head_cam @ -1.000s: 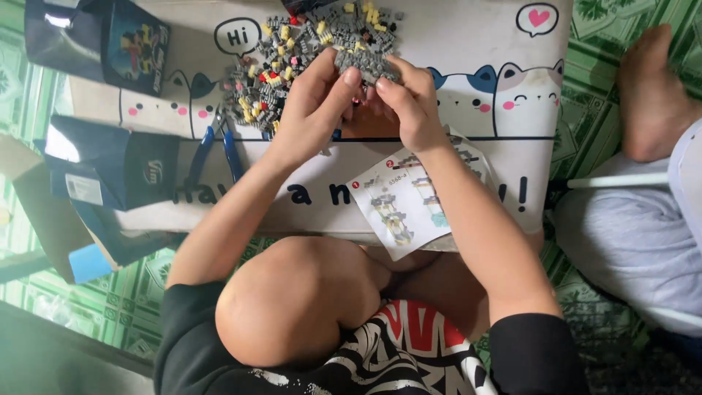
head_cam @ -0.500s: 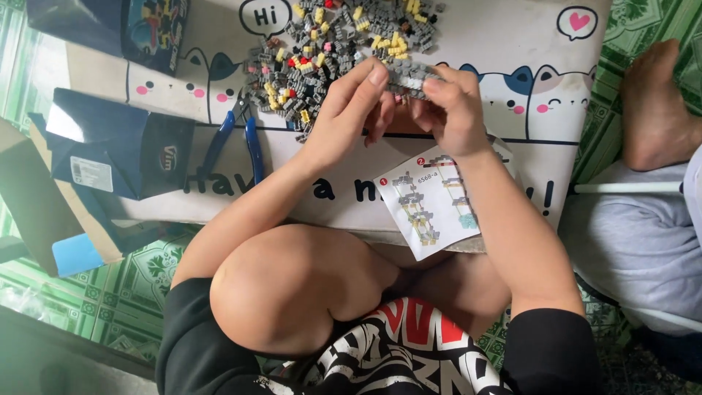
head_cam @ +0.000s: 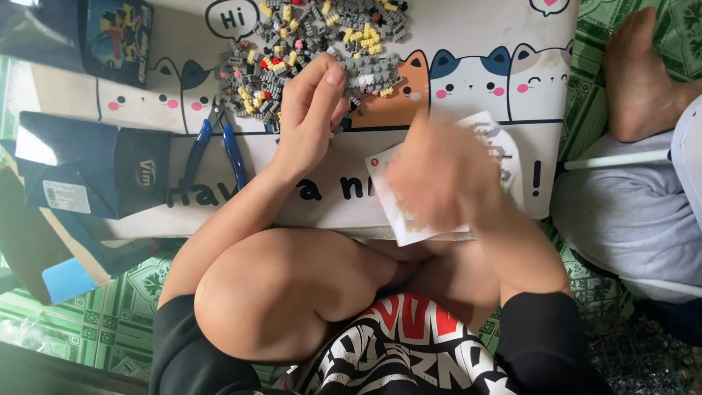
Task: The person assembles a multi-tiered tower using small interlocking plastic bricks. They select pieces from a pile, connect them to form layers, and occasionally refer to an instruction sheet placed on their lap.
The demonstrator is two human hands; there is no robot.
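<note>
Left hand (head_cam: pixel 311 110) rests at the near edge of the brick pile (head_cam: pixel 322 44), fingers curled together with thumb against fingertips; whether a small brick is pinched there cannot be told, since the palm side is turned away. Right hand (head_cam: pixel 439 175) is motion-blurred over the instruction sheet (head_cam: pixel 398 219); its fingers appear loosely spread, but how far open they are and whether they grip anything cannot be told.

Change noted: 0.5 s ago both hands met at the pile's near edge, fingertips close together over small pieces; now the right hand has left the pile and come back over the sheet, while the left stays by the bricks; judged, the joint fitting work at the pile is broken off and the right hand's attention has gone to the printed sheet.

Surroundings: grey, yellow and red bricks lie scattered on the cat-printed mat (head_cam: pixel 468 73); blue-handled pliers (head_cam: pixel 216 146) lie just left of the left wrist; a dark blue box (head_cam: pixel 95 172) sits further left; another person's bare foot (head_cam: pixel 643 80) rests at the right.
</note>
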